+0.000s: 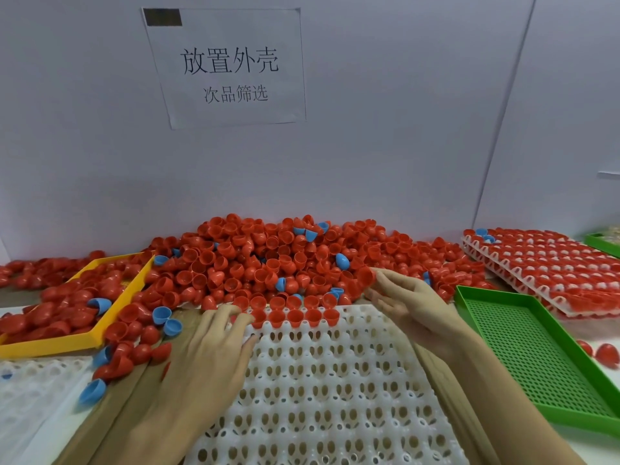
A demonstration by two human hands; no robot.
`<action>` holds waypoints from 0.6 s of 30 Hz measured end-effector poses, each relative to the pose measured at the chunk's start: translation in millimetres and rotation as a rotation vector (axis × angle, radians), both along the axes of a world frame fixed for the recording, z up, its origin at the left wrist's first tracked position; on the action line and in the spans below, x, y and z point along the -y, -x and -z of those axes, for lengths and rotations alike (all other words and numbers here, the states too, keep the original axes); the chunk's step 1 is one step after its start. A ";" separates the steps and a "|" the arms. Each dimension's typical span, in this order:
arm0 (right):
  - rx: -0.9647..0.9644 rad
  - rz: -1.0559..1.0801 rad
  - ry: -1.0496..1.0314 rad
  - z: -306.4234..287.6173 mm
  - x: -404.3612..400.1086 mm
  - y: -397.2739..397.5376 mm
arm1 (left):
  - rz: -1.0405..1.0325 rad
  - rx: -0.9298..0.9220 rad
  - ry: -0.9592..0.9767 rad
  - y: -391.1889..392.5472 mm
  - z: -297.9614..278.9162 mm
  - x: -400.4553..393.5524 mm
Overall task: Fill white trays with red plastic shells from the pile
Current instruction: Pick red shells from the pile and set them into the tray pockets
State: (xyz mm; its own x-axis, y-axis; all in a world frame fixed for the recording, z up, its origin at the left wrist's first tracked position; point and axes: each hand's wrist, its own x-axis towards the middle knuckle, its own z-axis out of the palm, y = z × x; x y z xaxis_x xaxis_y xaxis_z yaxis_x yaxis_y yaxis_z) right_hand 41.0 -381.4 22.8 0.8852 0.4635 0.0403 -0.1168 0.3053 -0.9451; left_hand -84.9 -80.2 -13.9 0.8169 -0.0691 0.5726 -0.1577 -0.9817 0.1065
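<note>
Small red plastic half-shell (365,276) sits pinched in my right hand (412,305) fingertips, open side toward me so it drops mouth-up into a socket. White moulded socket tray (335,380) lies straight ahead on the counter (567,333), only its far rows filled, near the heaped pile of red shells (255,260) for short reaches. My left hand (214,347) rests spread, fingertips on the tray's far left sockets, probably seating a shell. Filled trays (550,266) stacked far right; green perforated tray (536,350) beside, likely for rejects.

Left hand (214,344) flat, fingers spread, right hand (407,302) raised, fingertips pinching
</note>
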 end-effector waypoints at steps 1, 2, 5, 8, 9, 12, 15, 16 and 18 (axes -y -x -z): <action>-0.027 -0.088 -0.036 -1.7 -1.2 5.6 | 0.078 0.032 0.041 2.3 -4.6 4.4; -0.043 -0.171 -0.063 -3.5 -2.8 11.2 | 0.157 0.035 0.117 5.1 -9.2 9.9; -0.091 -0.328 -0.104 -8.7 -11.7 25.0 | 0.342 -0.163 0.537 14.8 -16.0 30.3; -0.077 -0.454 -0.088 -12.6 -23.4 37.9 | 0.490 -0.370 1.008 18.8 -14.6 51.8; -0.075 -0.481 -0.082 -13.1 -26.8 40.9 | 0.507 -0.374 1.116 18.7 -14.6 56.4; -0.063 -0.493 -0.039 -12.6 -33.2 47.3 | 0.481 -0.313 1.267 20.2 -18.6 60.2; -0.005 -0.427 0.042 -11.5 -35.5 49.6 | 0.418 -0.286 1.313 20.9 -22.8 56.4; 0.025 -0.397 0.082 -11.0 -35.5 50.2 | 0.404 -0.275 1.322 20.9 -24.6 55.5; 0.108 -0.353 0.181 -10.3 -36.5 53.2 | 0.385 -0.251 1.321 20.2 -27.0 55.0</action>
